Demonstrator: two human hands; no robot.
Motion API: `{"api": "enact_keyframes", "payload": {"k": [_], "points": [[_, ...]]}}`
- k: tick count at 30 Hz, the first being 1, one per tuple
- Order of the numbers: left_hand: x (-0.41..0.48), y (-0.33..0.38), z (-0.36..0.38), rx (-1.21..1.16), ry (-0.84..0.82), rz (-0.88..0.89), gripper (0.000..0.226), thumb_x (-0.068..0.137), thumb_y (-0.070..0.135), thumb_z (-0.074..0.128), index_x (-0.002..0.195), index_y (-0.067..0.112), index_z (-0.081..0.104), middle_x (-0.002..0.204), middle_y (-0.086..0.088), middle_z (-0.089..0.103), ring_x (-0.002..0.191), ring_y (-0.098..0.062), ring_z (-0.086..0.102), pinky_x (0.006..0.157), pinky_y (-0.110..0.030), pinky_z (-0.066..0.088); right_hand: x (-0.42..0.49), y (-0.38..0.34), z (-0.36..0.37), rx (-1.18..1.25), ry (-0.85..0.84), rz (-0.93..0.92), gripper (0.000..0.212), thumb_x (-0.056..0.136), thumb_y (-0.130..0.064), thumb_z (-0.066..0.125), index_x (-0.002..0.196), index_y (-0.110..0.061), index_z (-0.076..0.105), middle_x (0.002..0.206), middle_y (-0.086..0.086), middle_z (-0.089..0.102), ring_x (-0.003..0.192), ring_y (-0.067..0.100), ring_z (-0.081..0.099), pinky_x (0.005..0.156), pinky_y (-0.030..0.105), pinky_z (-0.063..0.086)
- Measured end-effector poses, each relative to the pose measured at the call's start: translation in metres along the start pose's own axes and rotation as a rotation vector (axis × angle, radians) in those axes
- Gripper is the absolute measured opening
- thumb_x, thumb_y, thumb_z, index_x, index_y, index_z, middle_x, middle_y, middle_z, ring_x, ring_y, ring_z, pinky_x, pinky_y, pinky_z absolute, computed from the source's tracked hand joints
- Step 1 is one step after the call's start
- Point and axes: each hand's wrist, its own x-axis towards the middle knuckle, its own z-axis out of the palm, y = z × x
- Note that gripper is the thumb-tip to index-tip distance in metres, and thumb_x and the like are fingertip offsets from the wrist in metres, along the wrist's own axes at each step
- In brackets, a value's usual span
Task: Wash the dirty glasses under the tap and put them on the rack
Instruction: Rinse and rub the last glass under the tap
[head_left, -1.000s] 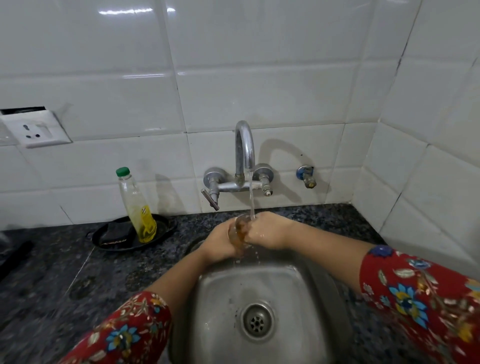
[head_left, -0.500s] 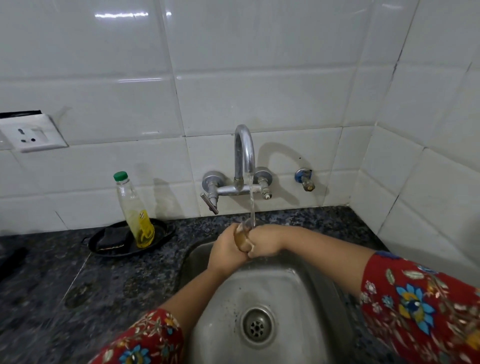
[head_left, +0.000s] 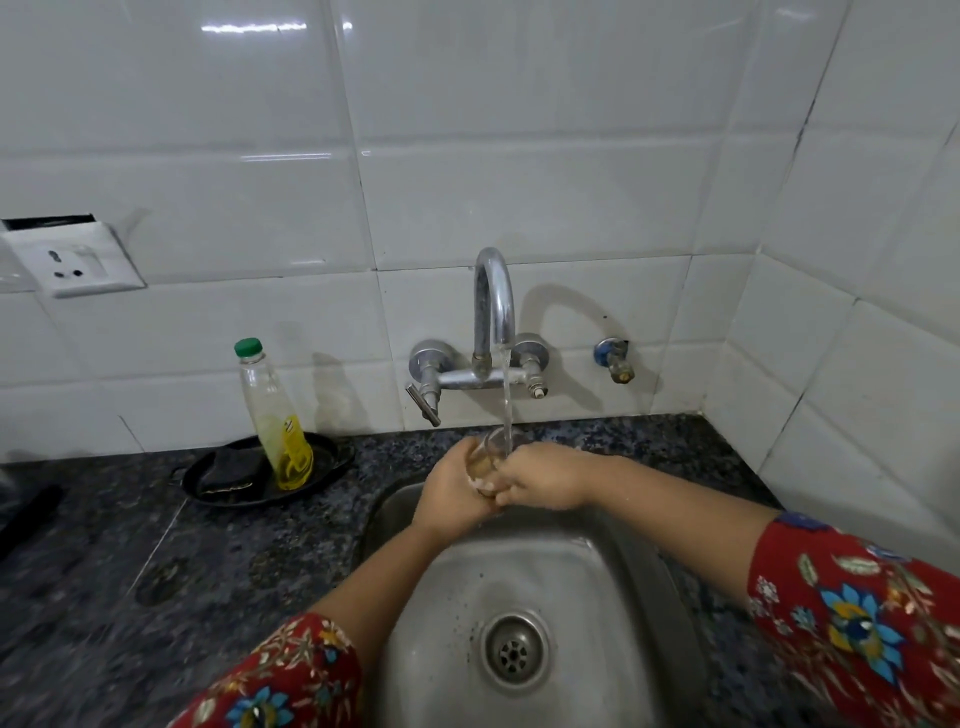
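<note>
A small clear glass (head_left: 485, 457) with brownish liquid inside is held over the steel sink (head_left: 613, 582), right under the running stream from the chrome tap (head_left: 493, 306). My left hand (head_left: 452, 493) wraps its left side and my right hand (head_left: 545, 480) grips its right side, so most of the glass is hidden. Water falls into its open mouth. No rack is in view.
A dish-soap bottle (head_left: 275, 415) with a green cap stands on a black plate (head_left: 332, 457) holding a dark scrubber, left of the sink on the dark granite counter (head_left: 208, 561). A wall socket (head_left: 72, 260) sits at the left. White tiled walls close the back and right.
The glass has been turned more upright under the stream while both hands keep hold of it. The view has shifted slightly.
</note>
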Motion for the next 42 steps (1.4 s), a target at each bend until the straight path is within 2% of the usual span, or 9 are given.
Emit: {"api": "enact_keyframes", "payload": {"k": [4,10,15,19,27,31,36,39,42], "points": [[0.004,0.009,-0.016,-0.131,-0.251,0.028,0.060,0.059,-0.020,0.078,0.110,0.004,0.057,0.095,0.004,0.068,0.085,0.001,0.068,0.076,-0.013,0.050,-0.003,0.006,0.010,-0.219,0.101,-0.044,0.026,0.093,-0.036,0.048,0.098,-0.015,0.063,0.102,0.008,0.068,0.092,0.025,0.061,0.083,0.034,0.043],[-0.018,0.014,0.014,0.240,0.188,-0.056,0.044,0.065,0.036,0.079,0.095,0.030,0.047,0.081,0.010,0.063,0.079,-0.015,0.065,0.062,-0.027,0.044,0.015,-0.016,0.018,0.414,0.367,0.338,0.052,0.095,-0.049,0.040,0.070,-0.013,0.066,0.076,0.003,0.071,0.076,0.022,0.067,0.082,0.039,0.052],[-0.019,0.007,0.003,0.738,0.139,0.123,0.057,0.071,0.053,0.068,0.119,0.027,0.048,0.102,0.003,0.066,0.094,-0.022,0.063,0.068,-0.033,0.047,0.028,-0.026,0.038,1.024,0.638,0.719,0.058,0.098,-0.049,0.033,0.084,-0.006,0.070,0.078,0.012,0.073,0.074,0.029,0.070,0.078,0.041,0.057],[-0.026,-0.002,-0.019,1.218,-0.028,0.230,0.056,0.077,0.045,0.064,0.127,0.028,0.046,0.114,-0.002,0.060,0.107,-0.029,0.056,0.086,-0.039,0.044,0.023,-0.031,0.050,1.782,0.448,0.764,0.048,0.104,-0.030,0.030,0.092,0.000,0.065,0.071,0.012,0.072,0.054,0.021,0.068,0.059,0.030,0.057],[-0.035,0.009,-0.028,1.691,-0.337,-0.018,0.045,0.091,0.025,0.057,0.134,0.025,0.044,0.132,-0.007,0.052,0.121,-0.029,0.047,0.098,-0.042,0.034,-0.008,-0.040,0.077,1.747,0.177,0.789,0.030,0.098,-0.012,0.046,0.123,0.000,0.057,0.111,0.012,0.069,0.101,0.024,0.062,0.097,0.036,0.045],[-0.032,0.008,-0.035,1.389,-0.436,-0.126,0.059,0.076,0.026,0.074,0.128,0.024,0.048,0.127,-0.003,0.056,0.118,-0.026,0.053,0.092,-0.037,0.042,-0.012,-0.043,0.078,1.559,0.332,0.681,0.029,0.099,-0.008,0.043,0.118,0.007,0.058,0.106,0.019,0.068,0.097,0.030,0.066,0.085,0.033,0.050],[-0.020,-0.004,-0.029,0.006,-0.423,-0.255,0.044,0.056,-0.007,0.077,0.091,0.015,0.060,0.077,0.003,0.066,0.070,-0.010,0.068,0.056,-0.020,0.049,-0.011,-0.029,0.086,0.515,0.655,0.134,0.026,0.101,-0.021,0.040,0.096,-0.009,0.064,0.088,-0.002,0.065,0.086,0.011,0.059,0.096,0.032,0.043],[-0.012,-0.002,-0.020,-0.408,-0.551,-0.316,0.036,0.055,-0.004,0.068,0.089,0.007,0.062,0.064,0.000,0.065,0.052,-0.009,0.060,0.049,-0.019,0.047,-0.011,0.008,0.083,0.052,0.714,-0.051,0.025,0.099,-0.020,0.040,0.094,-0.008,0.061,0.086,0.004,0.065,0.085,0.018,0.059,0.112,0.036,0.032],[-0.005,-0.002,-0.006,-0.464,-0.575,-0.326,0.029,0.062,-0.004,0.061,0.087,0.010,0.063,0.063,0.001,0.064,0.052,-0.010,0.059,0.050,-0.022,0.047,-0.013,0.017,0.069,0.045,0.739,0.011,0.041,0.101,-0.032,0.032,0.081,-0.008,0.058,0.075,0.009,0.061,0.073,0.024,0.059,0.080,0.038,0.050]]}}
